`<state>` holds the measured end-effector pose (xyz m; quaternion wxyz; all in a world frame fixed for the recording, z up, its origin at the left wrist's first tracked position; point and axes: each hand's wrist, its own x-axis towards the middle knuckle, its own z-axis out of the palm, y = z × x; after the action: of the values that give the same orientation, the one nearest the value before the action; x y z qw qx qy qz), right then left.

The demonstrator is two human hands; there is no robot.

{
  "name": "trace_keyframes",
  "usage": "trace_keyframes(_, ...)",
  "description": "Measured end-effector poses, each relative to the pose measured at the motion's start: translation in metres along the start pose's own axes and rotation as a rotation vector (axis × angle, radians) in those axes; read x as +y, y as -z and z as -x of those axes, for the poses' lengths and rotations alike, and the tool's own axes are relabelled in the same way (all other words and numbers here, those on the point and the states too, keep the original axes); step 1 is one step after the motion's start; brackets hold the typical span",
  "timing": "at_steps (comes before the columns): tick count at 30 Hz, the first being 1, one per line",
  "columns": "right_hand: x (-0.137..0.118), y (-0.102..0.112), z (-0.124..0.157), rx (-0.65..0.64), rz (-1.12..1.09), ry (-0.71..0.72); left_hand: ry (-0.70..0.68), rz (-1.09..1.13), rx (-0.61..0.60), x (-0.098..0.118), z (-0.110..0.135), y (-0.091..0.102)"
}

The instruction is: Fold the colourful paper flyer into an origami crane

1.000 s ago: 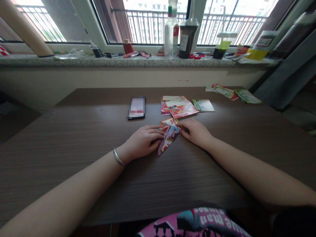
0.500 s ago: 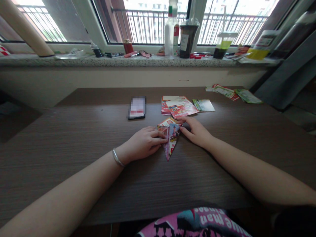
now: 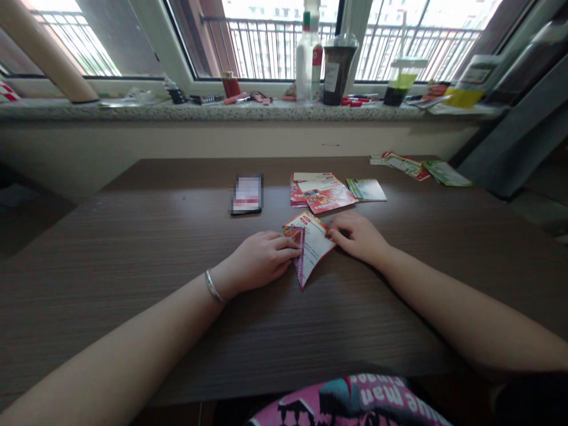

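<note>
A partly folded, printed sheet of paper [image 3: 314,248] lies on the table, its sharp point towards me. Its left side is folded inwards, with a purple strip showing. The right side is spread out, pale with small print. My left hand [image 3: 268,257] presses on the folded left side, its fingers close together. At the sheet's right corner, my right hand [image 3: 358,236] pinches the edge between thumb and fingers.
Beyond the sheet are a pile of red and white leaflets [image 3: 322,192], a green leaflet [image 3: 367,190] and a phone [image 3: 247,194]. More leaflets [image 3: 406,165] lie at the far right. Bottles and cups, including a dark cup [image 3: 336,74], line the windowsill [image 3: 266,112].
The right flap of the paper has been opened outwards to the right, uncovering its pale inner side. My right hand has moved slightly right with that corner. My left hand stays in place.
</note>
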<state>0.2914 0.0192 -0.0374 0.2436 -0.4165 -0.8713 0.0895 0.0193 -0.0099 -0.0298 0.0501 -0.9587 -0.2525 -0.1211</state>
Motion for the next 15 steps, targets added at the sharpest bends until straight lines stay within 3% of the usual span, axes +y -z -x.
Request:
trace_keyframes(9, -0.008, -0.005, 0.001, -0.051, 0.113, 0.161, -0.013, -0.043, 0.068, 0.002, -0.002, 0.0)
trace_keyframes(15, -0.011, -0.008, 0.001, -0.13, 0.057, 0.331, 0.137, 0.009, 0.063, 0.007, -0.003, 0.0)
